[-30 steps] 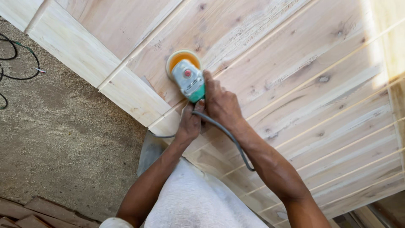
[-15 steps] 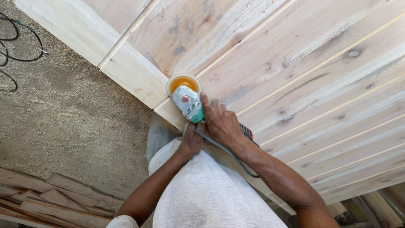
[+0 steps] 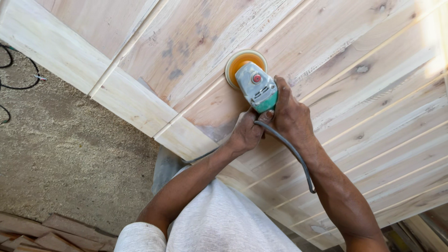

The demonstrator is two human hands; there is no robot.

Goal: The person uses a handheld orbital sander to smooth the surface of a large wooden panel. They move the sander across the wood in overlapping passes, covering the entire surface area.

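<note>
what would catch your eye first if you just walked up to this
First, the green and grey sander with its orange disc pressed flat on the pale wooden panel, mid-frame. Both hands grip its rear: the right hand around the body, the left hand beside it, a grey cord trailing back over the right forearm. Left of the panel lies dusty ground, with black cable at the far edge.

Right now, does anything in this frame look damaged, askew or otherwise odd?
Nothing alarming. The wooden panel carries grey stains and dark knots. The sander sits flat on it, held by the left hand and right hand. Its cable drapes over the right forearm.
</note>
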